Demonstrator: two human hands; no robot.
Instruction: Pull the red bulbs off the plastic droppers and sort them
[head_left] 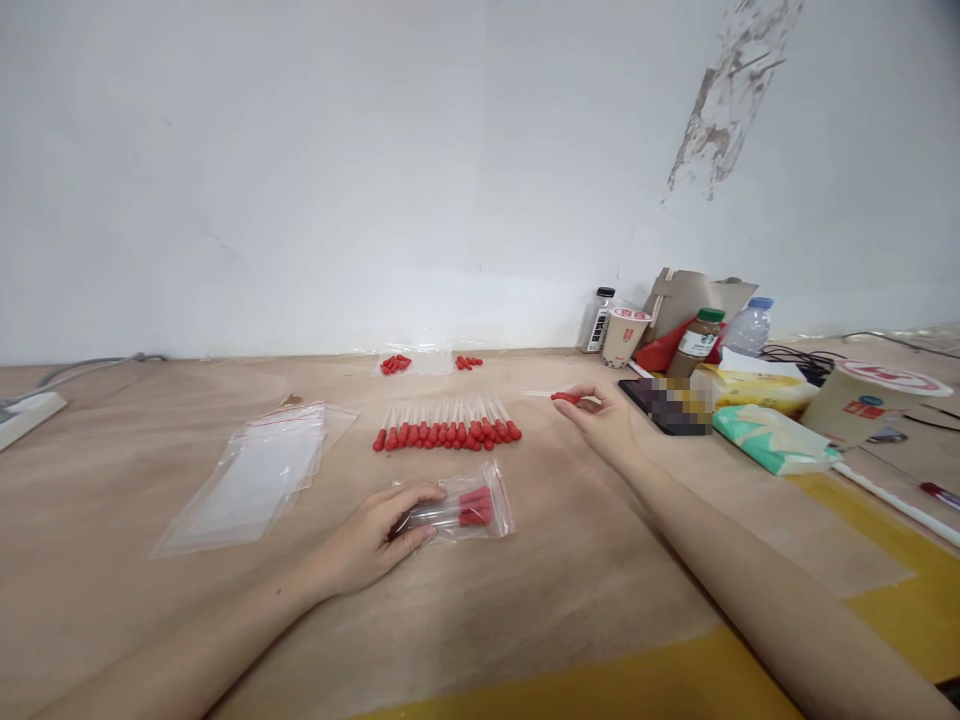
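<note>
My left hand is closed around a clear zip bag lying on the table. Several glass droppers with red rubber bulbs show inside it, bulbs toward the zip end. Farther right, the fingers of my right hand pinch the red bulb of a single dropper, its clear tube pointing left. Between and beyond my hands lies a row of droppers, tubes pointing away from me and red bulbs toward me. To the left rests a stack of flat clear zip bags.
Loose red bulbs lie on clear plastic by the wall. At right stand a paper cup, bottles, a phone, tissue packs and a larger cup. A power strip sits at far left.
</note>
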